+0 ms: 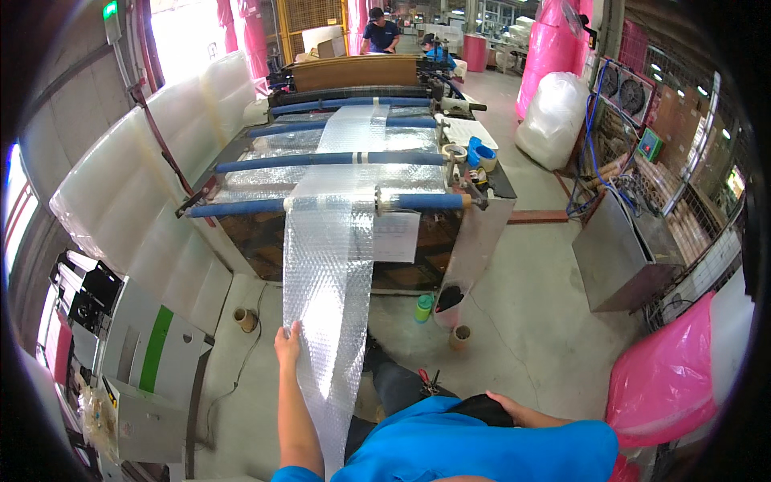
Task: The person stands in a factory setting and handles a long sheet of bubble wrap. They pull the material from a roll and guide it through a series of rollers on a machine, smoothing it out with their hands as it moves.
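Observation:
A long clear strip of bubble wrap [329, 273] hangs over the front blue roller [249, 209] of a machine and runs down toward me. My left hand [287, 345] grips the strip's left edge, thumb and fingers closed on it. Down by my waist, on the right, my right hand [518, 410] is against a dark, soft-looking item [483, 410] beside my blue shirt. Most of its fingers are hidden there, so its grip does not show. Red-handled tools [430, 382] sit at my front, close to my leg.
Tape rolls [454, 153] lie on the machine's right side. On the floor stand a green container [423, 308] and cardboard cores [459, 337]. A metal cabinet [614, 257] and pink wrapped rolls [666, 369] are at right. Another person [380, 34] is behind the machine.

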The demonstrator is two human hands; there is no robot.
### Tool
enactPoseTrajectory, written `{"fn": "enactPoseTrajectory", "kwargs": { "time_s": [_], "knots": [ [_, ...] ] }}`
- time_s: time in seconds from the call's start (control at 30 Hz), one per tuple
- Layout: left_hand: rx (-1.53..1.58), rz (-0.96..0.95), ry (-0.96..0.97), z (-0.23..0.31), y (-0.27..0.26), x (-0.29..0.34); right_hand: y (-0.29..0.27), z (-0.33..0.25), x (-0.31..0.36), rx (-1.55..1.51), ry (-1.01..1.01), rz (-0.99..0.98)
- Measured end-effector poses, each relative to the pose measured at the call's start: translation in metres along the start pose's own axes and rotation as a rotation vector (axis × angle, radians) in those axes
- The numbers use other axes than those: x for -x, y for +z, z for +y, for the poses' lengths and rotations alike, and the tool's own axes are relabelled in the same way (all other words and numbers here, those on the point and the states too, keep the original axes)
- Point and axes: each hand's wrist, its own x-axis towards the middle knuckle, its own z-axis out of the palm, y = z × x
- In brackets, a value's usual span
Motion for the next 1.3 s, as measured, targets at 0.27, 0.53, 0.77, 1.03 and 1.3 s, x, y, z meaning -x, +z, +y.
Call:
{"fn": "enactPoseTrajectory", "kwargs": {
  "time_s": [0.27, 0.53, 0.77, 1.03, 1.3],
  "knots": [
    [-0.021, 0.057, 0.002, -0.019, 0.007, -0.008, -0.021, 0.033, 0.005, -0.215, -0.106, 0.02],
    [-0.038, 0.031, -0.001, -0.019, 0.017, -0.006, -0.021, 0.045, 0.0, -0.375, -0.181, 0.053],
    [-0.007, 0.034, -0.031, -0.027, 0.024, -0.012, -0.016, 0.039, 0.003, -0.283, -0.177, 0.131],
    [-0.04, 0.039, -0.032, -0.023, 0.031, -0.009, 0.001, 0.007, 0.019, -0.055, -0.061, 0.232],
    [-0.011, 0.126, 0.047, -0.002, 0.049, -0.034, 0.13, -0.119, -0.107, 0.219, -0.792, 0.148]
  ]
}}
